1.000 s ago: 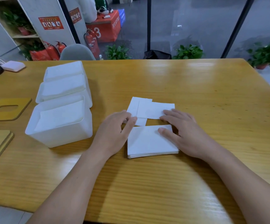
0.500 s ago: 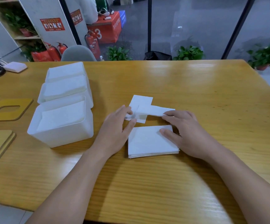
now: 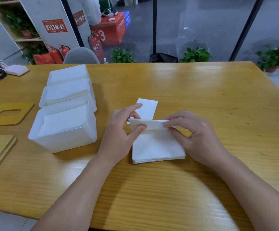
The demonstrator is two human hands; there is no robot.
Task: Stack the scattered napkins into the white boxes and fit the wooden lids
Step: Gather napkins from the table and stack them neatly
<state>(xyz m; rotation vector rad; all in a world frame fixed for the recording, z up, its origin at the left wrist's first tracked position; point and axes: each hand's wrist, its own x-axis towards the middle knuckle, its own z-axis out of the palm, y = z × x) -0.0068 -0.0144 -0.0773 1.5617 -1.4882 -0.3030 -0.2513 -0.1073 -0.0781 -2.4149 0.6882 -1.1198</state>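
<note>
An office lobby: fire extinguishers (image 3: 96,45), glass partitions (image 3: 202,27), potted plants (image 3: 196,55).

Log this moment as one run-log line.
left hand: pinches lifted napkin | right hand: pinches same | napkin stack: beneath | white boxes: lidless

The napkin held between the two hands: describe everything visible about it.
The held napkin is a white, soft-looking paper sheet, seen nearly edge-on as a narrow band lifted off the table. The left hand pinches its left end, thumb on the near face; the right hand pinches its right end. It hangs just above the far edge of the napkin stack, and whether it touches the stack cannot be told. Behind it a single napkin lies flat on the table.
</note>
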